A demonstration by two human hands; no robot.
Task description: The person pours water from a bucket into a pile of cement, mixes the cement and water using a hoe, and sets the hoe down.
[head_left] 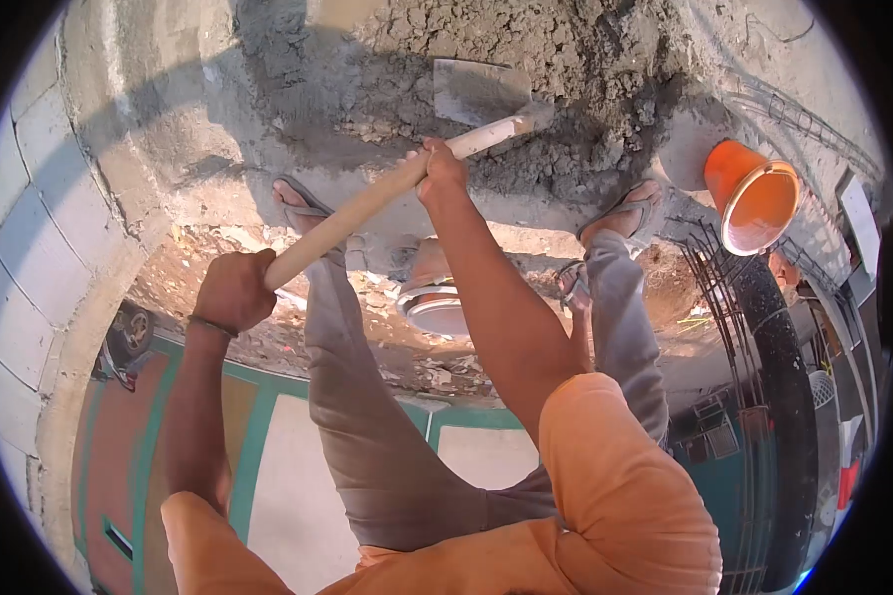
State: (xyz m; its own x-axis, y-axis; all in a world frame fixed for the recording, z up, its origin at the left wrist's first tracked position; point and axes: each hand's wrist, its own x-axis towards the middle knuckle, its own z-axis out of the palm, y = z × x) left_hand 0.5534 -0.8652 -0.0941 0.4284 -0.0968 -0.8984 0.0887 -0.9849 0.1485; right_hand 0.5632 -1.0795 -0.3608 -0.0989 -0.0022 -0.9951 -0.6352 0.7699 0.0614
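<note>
A long wooden handle slants up to the right, joined near its far end to a flat grey metal blade. The blade rests on wet grey mortar. My left hand is wrapped round the handle's lower end. Farther up, nearer the blade, my right hand is closed round the same handle.
An orange bucket stands tilted at the right. Another bucket sits behind my legs amid rubble. Thin metal rods stick out at the right. A block wall runs along the left.
</note>
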